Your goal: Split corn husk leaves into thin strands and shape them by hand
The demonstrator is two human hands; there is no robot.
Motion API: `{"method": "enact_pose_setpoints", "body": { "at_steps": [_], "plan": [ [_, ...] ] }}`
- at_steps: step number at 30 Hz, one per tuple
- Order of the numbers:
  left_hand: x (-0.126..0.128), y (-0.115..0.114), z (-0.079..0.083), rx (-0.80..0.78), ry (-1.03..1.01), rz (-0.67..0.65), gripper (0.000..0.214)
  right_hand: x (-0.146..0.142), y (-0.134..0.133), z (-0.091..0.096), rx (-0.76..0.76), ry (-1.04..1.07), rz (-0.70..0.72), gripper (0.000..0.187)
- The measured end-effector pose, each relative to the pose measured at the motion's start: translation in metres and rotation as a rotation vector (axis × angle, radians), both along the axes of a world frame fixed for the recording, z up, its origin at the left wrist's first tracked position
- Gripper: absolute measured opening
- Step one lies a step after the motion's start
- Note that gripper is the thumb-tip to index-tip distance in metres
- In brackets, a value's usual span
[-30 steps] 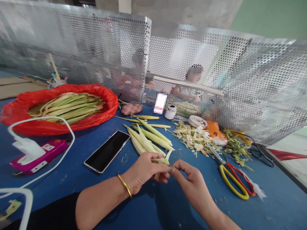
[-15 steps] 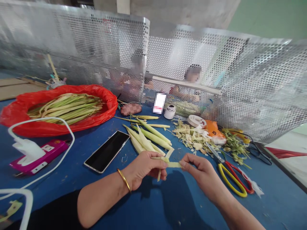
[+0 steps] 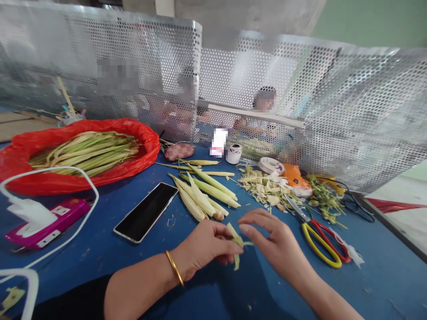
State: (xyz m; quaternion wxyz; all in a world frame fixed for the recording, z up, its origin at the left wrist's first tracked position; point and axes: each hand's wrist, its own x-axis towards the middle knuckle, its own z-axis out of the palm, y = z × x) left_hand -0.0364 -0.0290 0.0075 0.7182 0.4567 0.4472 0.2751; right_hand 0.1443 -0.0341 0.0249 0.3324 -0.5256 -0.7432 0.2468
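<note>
Leaf strip (image 3: 235, 235) pinched in left hand (image 3: 211, 243); right hand (image 3: 272, 235) (just beside) partly spread, empty.

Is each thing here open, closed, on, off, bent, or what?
Leaf strip: bent, ends sticking out
Left hand: closed, pinching the strip
Right hand: open, beside the strip
Red bag: open, leaves inside
Flat phone: screen dark, facing up
Upright screen: lit, blurred
Power strip: charger plugged in
Scissors: lying flat, blade gap unclear

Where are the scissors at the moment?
In the head view, the scissors lie on the blue table to the right of the right hand, blades pointing toward the pile of pale scraps.
</note>
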Motion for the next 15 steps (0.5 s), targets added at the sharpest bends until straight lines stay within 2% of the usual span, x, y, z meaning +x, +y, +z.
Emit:
{"method": "enact_pose_setpoints", "body": {
  "at_steps": [3,8,12,15],
  "plan": [
    [0.001,-0.004,-0.001,0.044,0.037,-0.075,0.025,-0.011,-0.005,-0.001,-0.182,0.074,0.057,0.014],
    [0.002,-0.006,-0.001,0.061,0.033,-0.16,0.034,-0.018,-0.007,-0.007,-0.374,0.401,-0.007,0.018],
    [0.004,-0.009,-0.001,0.148,0.12,-0.136,0.037,-0.024,-0.009,-0.013,-0.553,0.713,-0.058,0.023],
    [0.005,-0.011,-0.001,0.183,0.149,-0.173,0.039,-0.027,-0.01,-0.014,-0.593,0.812,-0.088,0.022]
  ]
}}
